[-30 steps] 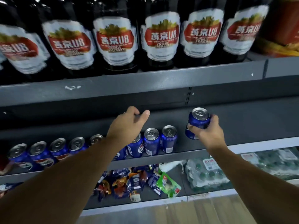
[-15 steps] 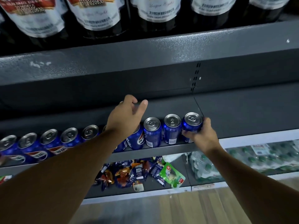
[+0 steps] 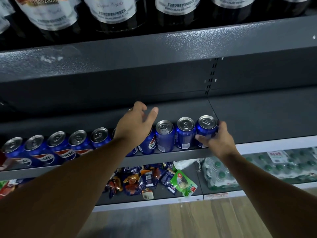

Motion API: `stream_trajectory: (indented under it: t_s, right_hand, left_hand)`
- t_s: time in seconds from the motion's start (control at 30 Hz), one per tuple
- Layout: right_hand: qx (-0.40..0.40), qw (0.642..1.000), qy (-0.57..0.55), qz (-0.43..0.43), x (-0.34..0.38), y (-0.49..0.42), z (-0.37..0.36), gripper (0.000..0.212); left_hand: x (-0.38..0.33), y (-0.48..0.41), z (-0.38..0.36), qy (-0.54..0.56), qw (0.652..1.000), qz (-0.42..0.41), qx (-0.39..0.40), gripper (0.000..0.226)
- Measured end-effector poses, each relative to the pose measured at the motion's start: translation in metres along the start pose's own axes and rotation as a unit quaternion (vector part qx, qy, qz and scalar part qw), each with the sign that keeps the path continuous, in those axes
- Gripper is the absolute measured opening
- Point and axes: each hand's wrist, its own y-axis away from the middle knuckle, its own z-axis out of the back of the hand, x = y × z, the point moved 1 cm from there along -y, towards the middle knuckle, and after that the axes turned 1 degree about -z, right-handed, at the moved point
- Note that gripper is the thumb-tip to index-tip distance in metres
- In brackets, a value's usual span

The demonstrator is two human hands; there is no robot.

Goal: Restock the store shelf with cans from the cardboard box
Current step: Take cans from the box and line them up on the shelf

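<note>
A row of several blue cola cans (image 3: 164,136) stands along the front of the dark middle shelf (image 3: 171,155). My right hand (image 3: 219,140) grips the rightmost blue can (image 3: 206,127), which stands upright on the shelf at the row's right end, touching its neighbour. My left hand (image 3: 135,124) hovers over the middle of the row with fingers loosely spread, holding nothing; it hides the top of a can beneath it. The cardboard box is out of view.
Dark beer bottles (image 3: 111,11) line the upper shelf, whose thick front edge (image 3: 154,54) overhangs the cans. Right of the held can the middle shelf (image 3: 265,117) is bare. Below lie snack packets (image 3: 147,179) and shrink-wrapped green-capped bottles (image 3: 274,165). Wooden floor (image 3: 205,219) underneath.
My right hand has brought the can down from the air and set it on the shelf at the row's right end. The view tilted downward. My left hand stayed above the row.
</note>
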Motion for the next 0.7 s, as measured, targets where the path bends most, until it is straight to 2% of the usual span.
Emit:
stream_trajectory:
  t_s: [0.3,0.33,0.43,0.47,0.6,0.7]
  right_hand:
    - [0.014,1.000,-0.009,0.002,-0.006,0.001,-0.001,0.078]
    - [0.025,1.000,-0.017,0.006,-0.004,0.004,0.000,0.084]
    - [0.034,0.998,-0.044,0.016,0.005,0.012,0.011,0.125]
    - [0.031,0.998,-0.043,0.022,0.011,0.015,0.018,0.130]
    - [-0.028,0.998,-0.024,0.056,0.047,0.026,0.034,0.136]
    - [-0.051,0.994,-0.021,0.091,0.085,0.035,0.024,0.117]
  left_hand:
    - [0.002,0.004,-0.001,0.011,1.000,0.008,0.001,0.055]
    - [0.001,0.004,0.000,0.011,1.000,0.008,0.000,0.055]
    - [0.000,0.004,0.007,0.022,1.000,0.011,-0.001,0.056]
    - [-0.001,0.004,0.009,0.028,1.000,0.011,-0.003,0.057]
    - [-0.006,0.003,0.030,0.045,0.998,0.019,-0.032,0.060]
    - [-0.009,0.007,0.057,0.053,0.998,0.019,-0.041,0.058]
